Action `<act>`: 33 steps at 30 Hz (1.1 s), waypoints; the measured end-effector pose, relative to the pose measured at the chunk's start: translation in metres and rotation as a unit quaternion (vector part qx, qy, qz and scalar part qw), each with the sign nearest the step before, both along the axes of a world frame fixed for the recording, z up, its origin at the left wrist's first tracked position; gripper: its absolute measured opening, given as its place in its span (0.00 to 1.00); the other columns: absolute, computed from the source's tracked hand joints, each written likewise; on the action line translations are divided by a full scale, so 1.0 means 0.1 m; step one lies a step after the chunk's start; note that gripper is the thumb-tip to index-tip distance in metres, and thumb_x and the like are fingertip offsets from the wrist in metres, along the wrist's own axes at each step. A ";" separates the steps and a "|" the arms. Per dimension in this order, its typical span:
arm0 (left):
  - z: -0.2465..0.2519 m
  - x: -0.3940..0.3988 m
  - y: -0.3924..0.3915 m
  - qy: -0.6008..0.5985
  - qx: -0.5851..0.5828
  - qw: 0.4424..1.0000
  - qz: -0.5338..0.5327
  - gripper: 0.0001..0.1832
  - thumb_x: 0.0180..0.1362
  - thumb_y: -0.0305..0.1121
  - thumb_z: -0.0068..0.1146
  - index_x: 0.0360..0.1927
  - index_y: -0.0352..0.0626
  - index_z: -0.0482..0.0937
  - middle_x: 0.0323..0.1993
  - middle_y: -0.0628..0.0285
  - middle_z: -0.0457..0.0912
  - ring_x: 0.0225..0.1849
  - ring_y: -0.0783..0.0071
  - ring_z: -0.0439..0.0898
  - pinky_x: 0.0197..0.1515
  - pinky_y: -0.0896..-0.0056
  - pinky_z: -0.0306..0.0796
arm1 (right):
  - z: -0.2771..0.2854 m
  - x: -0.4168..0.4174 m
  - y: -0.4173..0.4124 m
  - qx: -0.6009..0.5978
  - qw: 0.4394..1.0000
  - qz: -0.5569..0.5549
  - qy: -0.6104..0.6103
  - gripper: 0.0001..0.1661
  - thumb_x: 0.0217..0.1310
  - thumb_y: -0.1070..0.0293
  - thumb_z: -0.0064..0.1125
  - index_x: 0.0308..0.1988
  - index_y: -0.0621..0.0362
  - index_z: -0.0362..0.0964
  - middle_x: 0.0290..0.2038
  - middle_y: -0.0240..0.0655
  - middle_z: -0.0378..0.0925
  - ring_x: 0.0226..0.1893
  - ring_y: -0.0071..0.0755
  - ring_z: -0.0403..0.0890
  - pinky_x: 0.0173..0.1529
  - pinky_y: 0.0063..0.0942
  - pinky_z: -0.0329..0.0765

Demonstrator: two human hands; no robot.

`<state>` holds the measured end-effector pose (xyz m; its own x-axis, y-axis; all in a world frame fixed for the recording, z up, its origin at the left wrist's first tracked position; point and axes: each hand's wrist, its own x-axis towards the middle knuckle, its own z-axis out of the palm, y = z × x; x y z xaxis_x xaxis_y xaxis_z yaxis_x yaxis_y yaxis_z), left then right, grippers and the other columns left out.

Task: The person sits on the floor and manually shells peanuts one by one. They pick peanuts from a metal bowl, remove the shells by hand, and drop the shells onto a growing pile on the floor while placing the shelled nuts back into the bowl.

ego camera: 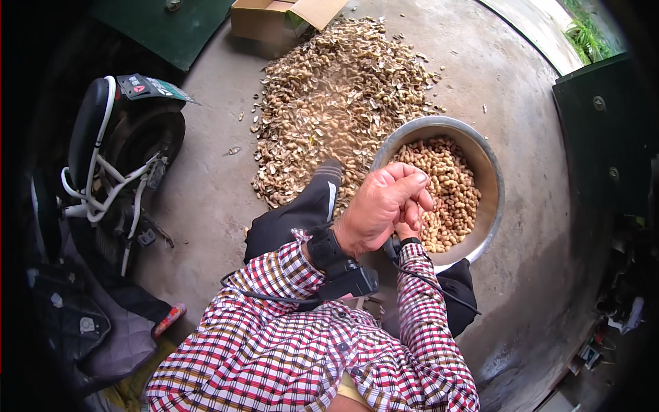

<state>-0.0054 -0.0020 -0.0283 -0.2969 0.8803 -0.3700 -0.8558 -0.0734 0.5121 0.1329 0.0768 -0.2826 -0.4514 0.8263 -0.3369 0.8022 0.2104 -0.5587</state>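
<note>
A round metal basin (492,170) stands in front of me to the right, partly filled with unshelled peanuts (455,193). My left hand (386,206) is raised over the basin's near left side with its fingers curled; whether something is between them cannot be told. Behind and below it, my right hand (408,232) reaches to the basin's left part, its fingers mostly hidden by my left hand. A broad heap of peanut shells (329,98) lies on the floor to the left of and beyond the basin.
An open cardboard box (262,23) sits at the heap's far edge. A parked two-wheeler (110,175) stands on the left. My left shoe (329,172) rests against the shells. Dark green door panels (602,134) are at the right; cables hang from both wrists.
</note>
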 end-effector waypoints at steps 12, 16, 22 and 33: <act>-0.12 0.12 0.12 0.018 0.026 1.000 -0.002 0.08 0.58 0.31 0.44 0.36 0.37 0.72 0.24 0.59 0.77 0.17 0.80 0.73 0.22 0.80 0.71 | 0.58 -0.15 -0.02 -0.196 0.911 -0.140 0.334 0.22 0.58 0.57 0.35 0.25 0.64 0.68 0.15 0.36 0.68 0.11 0.26 0.67 0.12 0.22 0.62; -0.22 0.12 0.09 0.008 0.019 1.000 -0.002 0.08 0.59 0.32 0.44 0.36 0.38 0.71 0.25 0.58 0.77 0.17 0.79 0.73 0.22 0.80 0.71 | 0.72 -0.26 -0.08 -0.113 0.962 -0.076 0.235 0.23 0.59 0.56 0.39 0.31 0.64 0.74 0.13 0.33 0.70 0.11 0.19 0.67 0.11 0.18 0.59; -0.22 0.10 0.12 0.013 0.028 0.999 -0.008 0.08 0.59 0.32 0.44 0.35 0.38 0.71 0.24 0.59 0.77 0.17 0.80 0.73 0.21 0.80 0.71 | 0.25 -0.12 0.01 -0.057 0.992 -0.019 0.109 0.25 0.56 0.53 0.38 0.31 0.59 0.76 0.19 0.34 0.75 0.23 0.26 0.75 0.26 0.27 0.70; -0.15 0.20 0.23 0.000 0.058 0.997 -0.046 0.07 0.59 0.32 0.44 0.34 0.40 0.70 0.24 0.60 0.77 0.17 0.81 0.73 0.21 0.79 0.72 | -0.55 0.44 0.49 0.042 0.991 -0.027 0.121 0.12 0.49 0.63 0.50 0.25 0.62 0.70 0.22 0.45 0.75 0.25 0.44 0.77 0.31 0.36 0.71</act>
<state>0.0143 0.0210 -0.0429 -0.2133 0.9405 -0.2646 -0.8611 -0.0530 0.5056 0.1769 0.1262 -0.3374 -0.4648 0.8721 -0.1531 0.6587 0.2250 -0.7180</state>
